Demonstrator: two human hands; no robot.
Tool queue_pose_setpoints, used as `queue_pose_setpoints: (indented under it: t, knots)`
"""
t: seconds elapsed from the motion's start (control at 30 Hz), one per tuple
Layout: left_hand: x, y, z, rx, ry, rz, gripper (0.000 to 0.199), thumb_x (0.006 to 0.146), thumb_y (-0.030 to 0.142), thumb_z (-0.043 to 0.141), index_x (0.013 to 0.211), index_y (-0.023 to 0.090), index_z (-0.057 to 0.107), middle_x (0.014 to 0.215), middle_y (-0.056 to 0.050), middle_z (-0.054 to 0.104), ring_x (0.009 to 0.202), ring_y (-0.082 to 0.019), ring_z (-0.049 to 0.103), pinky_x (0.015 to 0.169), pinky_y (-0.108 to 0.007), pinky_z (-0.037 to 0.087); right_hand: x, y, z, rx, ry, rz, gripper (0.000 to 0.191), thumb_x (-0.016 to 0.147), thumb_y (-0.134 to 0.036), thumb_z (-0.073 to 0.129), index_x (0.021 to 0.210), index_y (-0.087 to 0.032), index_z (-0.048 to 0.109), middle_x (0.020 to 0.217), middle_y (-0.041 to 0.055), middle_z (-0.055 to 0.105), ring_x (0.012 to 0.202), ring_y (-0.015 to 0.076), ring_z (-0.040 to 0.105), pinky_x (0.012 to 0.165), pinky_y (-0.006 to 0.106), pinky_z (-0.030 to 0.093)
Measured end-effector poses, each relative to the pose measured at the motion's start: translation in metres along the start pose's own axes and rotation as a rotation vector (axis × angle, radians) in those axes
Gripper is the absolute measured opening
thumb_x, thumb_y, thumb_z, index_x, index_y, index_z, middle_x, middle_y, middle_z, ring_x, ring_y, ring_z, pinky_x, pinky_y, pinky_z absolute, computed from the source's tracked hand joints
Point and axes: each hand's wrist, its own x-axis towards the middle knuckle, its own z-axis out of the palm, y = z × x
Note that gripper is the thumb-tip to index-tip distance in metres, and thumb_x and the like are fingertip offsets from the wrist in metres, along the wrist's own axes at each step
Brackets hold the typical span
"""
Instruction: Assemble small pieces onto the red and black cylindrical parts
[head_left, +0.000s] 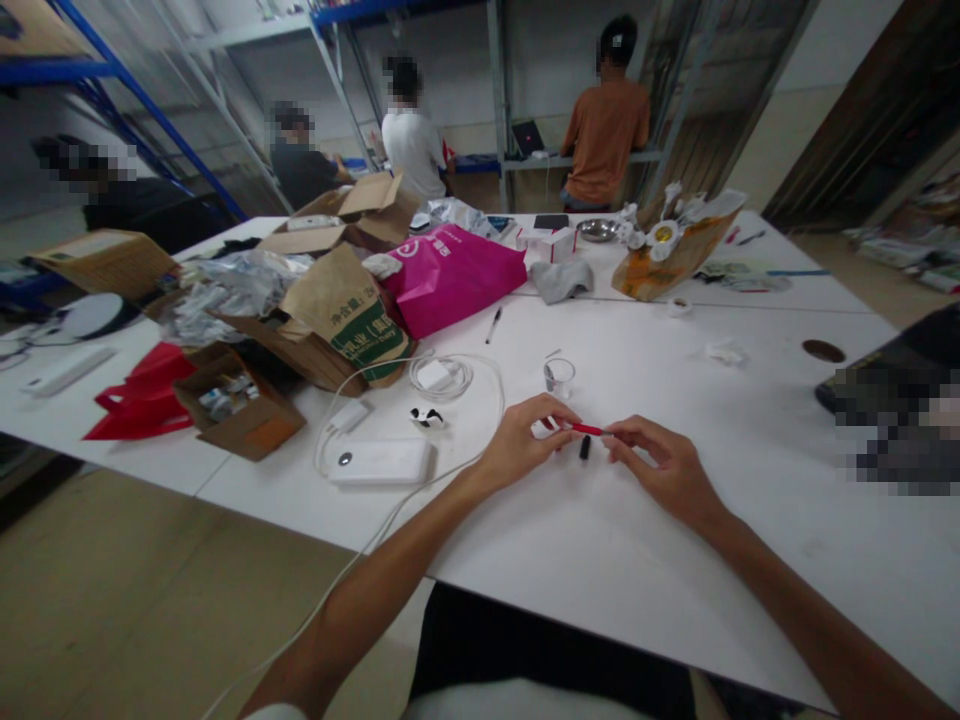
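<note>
Red rod [586, 429], black cylinder [584, 448]

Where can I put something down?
The white tabletop looks bare between the right hand and the dark object, and between the black piece and near edge. Left is crowded: cardboard box, pink bag, white device.

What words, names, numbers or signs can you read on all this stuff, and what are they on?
"净含量" (then a blurry number): on the brown paper bag with a green band.
White lettering on that green band: too blurred to read for sure.
White sign and lettering on the bright pink bag: too blurred to read.
Anything else printed is too small or blurred to read.
</note>
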Motion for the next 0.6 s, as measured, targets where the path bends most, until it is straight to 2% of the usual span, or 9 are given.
queue_pose_setpoints:
  t: [0.13,0.3,0.4,0.5,0.6]
  knots:
    - [0.0003,0.001,-0.0001,-0.004,0.0,0.014,0.023,0.098,0.04,0.083,0.105,0.018,0.083,0.106,-0.01,0.08,0.096,-0.02,0.073,0.085,-0.032,0.058,0.0005,-0.0005,-0.0009,-0.042,-0.038,0.004,0.03,0.108,-0.051,0.067,0.095,-0.026,0.077,0.084,0.0036,0.076,0.079,0.022,0.074,0.08,0.036,0.062]
    - [0.0008,0.0011,0.0,0.011,0.003,0.008,0.025,0.099,0.042,0.082,0.105,0.018,0.083,0.106,-0.01,0.081,0.095,-0.019,0.073,0.083,-0.031,0.057,-0.0005,0.0017,0.0014,0.031,0.016,0.011,0.026,0.102,-0.049,0.077,0.114,-0.026,0.076,0.093,0.0048,0.078,0.08,0.0231,0.077,0.079,0.037,0.064]
    - [0.0007,0.0007,0.0002,0.002,-0.002,0.008,0.024,0.099,0.042,0.083,0.105,0.018,0.083,0.106,-0.01,0.081,0.096,-0.02,0.073,0.083,-0.031,0.056,-0.0004,0.0026,-0.0003,-0.006,-0.011,-0.032,0.021,0.106,-0.047,0.072,0.104,-0.026,0.077,0.09,0.0051,0.076,0.081,0.023,0.076,0.081,0.038,0.063]
    - [0.0004,0.0012,0.0005,-0.011,-0.001,0.019,0.022,0.098,0.039,0.084,0.105,0.018,0.083,0.105,-0.009,0.081,0.095,-0.019,0.073,0.082,-0.031,0.056,-0.0007,0.0035,-0.0015,-0.043,-0.035,-0.033,0.027,0.108,-0.046,0.068,0.093,-0.026,0.076,0.087,0.0048,0.074,0.081,0.0225,0.074,0.081,0.037,0.063]
    - [0.0003,0.0019,0.0006,-0.003,0.007,0.018,0.022,0.098,0.039,0.084,0.105,0.018,0.083,0.104,-0.009,0.081,0.095,-0.019,0.073,0.082,-0.031,0.056,-0.0013,0.0037,-0.0005,-0.022,-0.002,-0.013,0.023,0.104,-0.049,0.074,0.106,-0.026,0.077,0.094,0.0053,0.076,0.081,0.0231,0.076,0.08,0.038,0.066]
